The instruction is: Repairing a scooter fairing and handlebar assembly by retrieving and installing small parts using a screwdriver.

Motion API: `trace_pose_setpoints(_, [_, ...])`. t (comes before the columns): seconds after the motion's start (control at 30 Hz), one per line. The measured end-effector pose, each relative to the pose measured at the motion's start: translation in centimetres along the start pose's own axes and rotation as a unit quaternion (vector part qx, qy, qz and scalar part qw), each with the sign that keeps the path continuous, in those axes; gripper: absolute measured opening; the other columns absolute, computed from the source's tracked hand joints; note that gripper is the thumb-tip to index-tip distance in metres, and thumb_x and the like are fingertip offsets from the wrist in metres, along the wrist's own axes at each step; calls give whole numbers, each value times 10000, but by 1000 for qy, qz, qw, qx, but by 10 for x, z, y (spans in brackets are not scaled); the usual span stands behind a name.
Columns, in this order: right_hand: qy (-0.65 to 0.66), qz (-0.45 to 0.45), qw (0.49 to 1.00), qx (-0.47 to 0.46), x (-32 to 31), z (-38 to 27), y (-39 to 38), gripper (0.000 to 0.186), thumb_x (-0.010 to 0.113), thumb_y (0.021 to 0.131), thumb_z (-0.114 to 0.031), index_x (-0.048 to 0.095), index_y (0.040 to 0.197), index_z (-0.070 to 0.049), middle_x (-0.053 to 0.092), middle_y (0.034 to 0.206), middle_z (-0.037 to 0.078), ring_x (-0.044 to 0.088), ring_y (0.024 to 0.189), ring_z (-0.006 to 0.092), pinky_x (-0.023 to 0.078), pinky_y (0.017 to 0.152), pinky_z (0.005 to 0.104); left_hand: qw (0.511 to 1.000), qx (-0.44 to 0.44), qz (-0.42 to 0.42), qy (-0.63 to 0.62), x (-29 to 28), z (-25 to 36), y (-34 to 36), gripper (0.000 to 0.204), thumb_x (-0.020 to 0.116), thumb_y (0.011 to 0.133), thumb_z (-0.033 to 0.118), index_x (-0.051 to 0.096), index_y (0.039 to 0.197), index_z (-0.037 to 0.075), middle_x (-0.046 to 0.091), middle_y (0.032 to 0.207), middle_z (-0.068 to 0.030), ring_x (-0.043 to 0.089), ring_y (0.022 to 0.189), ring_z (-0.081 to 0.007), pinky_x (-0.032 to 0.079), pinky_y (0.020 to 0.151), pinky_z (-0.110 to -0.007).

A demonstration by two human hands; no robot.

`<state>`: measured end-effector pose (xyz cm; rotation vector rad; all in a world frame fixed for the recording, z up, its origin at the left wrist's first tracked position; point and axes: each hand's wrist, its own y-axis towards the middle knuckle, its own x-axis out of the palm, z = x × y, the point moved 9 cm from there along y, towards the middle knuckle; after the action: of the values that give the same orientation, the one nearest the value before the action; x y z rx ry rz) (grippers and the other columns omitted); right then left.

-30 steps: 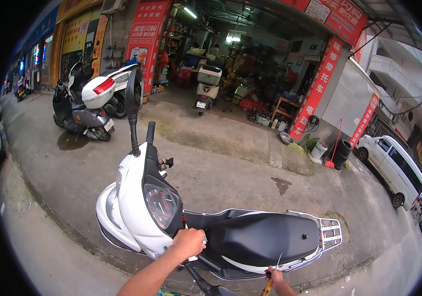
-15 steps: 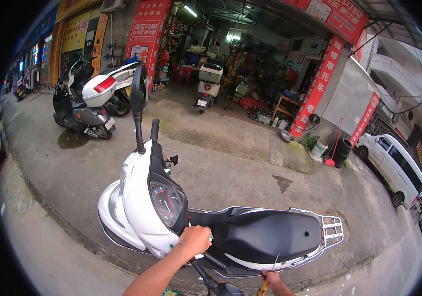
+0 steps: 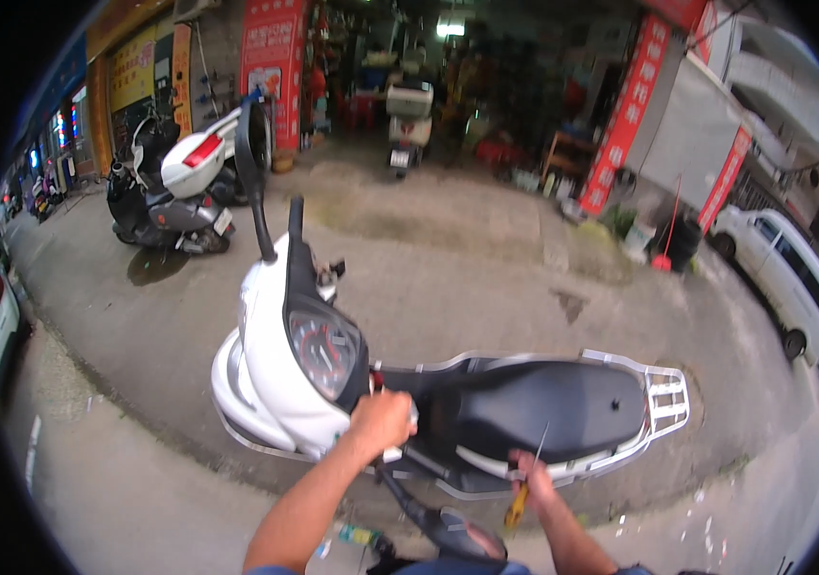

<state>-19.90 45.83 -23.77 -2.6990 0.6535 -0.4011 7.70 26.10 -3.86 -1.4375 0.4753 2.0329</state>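
Observation:
A white scooter [image 3: 270, 369] with a black seat [image 3: 553, 407] stands crosswise in front of me. My left hand [image 3: 382, 422] is closed around the near handlebar grip, beside the round-cornered dashboard [image 3: 323, 355]; the fingers hide most of the grip. Beside the near edge of the seat, my right hand [image 3: 534, 475] holds a screwdriver [image 3: 517, 506]. Its yellow handle points down toward me and its thin metal shaft points up over the seat. Some blur covers the right fingers. A near mirror [image 3: 467, 535] sits below, between my forearms.
Behind the seat is a metal rear rack [image 3: 666, 395]. The far mirror [image 3: 252, 144] rises on its stalk. Parked scooters [image 3: 174, 192] stand at the far left, another scooter [image 3: 409, 125] at the shop opening. A white van [image 3: 778, 268] and black tyres [image 3: 683, 241] are at right.
My right hand and the screwdriver have come up and further into view beside the seat. My left hand stays on the grip. The whole view has shifted and blurred.

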Motion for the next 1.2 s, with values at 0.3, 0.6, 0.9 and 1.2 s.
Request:
trace_pose_setpoints(0.3, [29,-136,983,-116,113,-126,-36,482,547,925,-18,439,1394,-12,640,1039,116,526,615,88,387,485,213,1000,-23,3,-6,-2,-7,5,283,790,723,230,715,958,92,702,883,-158,679,865,-337,534,771,-436])
trace_pose_setpoints(0.6, [151,-202,966,-57,109,-114,-46,411,479,969,-80,462,1367,22,653,1039,150,576,651,113,403,500,204,997,-14,-68,-14,3,6,2,340,793,695,158,679,978,9,704,917,-174,680,893,-331,529,798,-406])
trace_pose_setpoints(0.9, [149,-209,967,-1,129,-88,-29,262,452,1015,-173,581,1136,20,670,913,155,579,563,111,390,445,205,995,14,-96,-16,8,-2,7,325,740,689,101,658,987,-2,689,891,-167,672,880,-315,514,780,-384])
trace_pose_setpoints(1.2, [86,-243,966,16,187,-82,-21,244,497,992,-140,561,1199,-27,597,785,67,460,481,80,352,431,213,992,30,-80,-90,-1,4,8,308,767,689,107,661,955,-8,683,813,-136,677,788,-270,513,721,-358])
